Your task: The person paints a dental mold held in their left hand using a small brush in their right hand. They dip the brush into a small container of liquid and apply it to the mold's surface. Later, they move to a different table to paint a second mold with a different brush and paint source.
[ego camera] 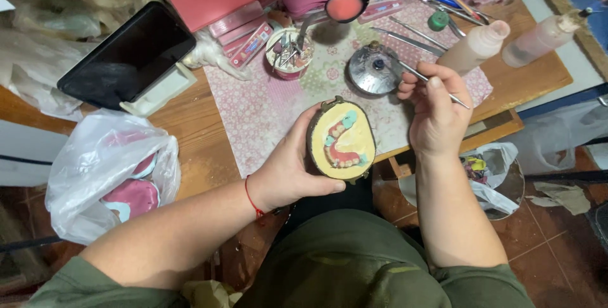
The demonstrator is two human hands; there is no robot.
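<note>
Head view: left hand [288,172] fingers wrapped round oval metal flask of yellow plaster with pink denture [341,141]; right hand [436,115] fingertips pinching thin metal instrument [428,81], round metal dish [375,70] just beyond.

Left hand [288,172] grips a flask [341,139] of yellow plaster bearing pink denture wax and teeth. At 2 o'clock from it, right hand [436,115] pinches a thin metal tool [437,89]. A metal lamp [373,69] stands at 12 o'clock, a plastic bag [107,169] at 9.
</note>
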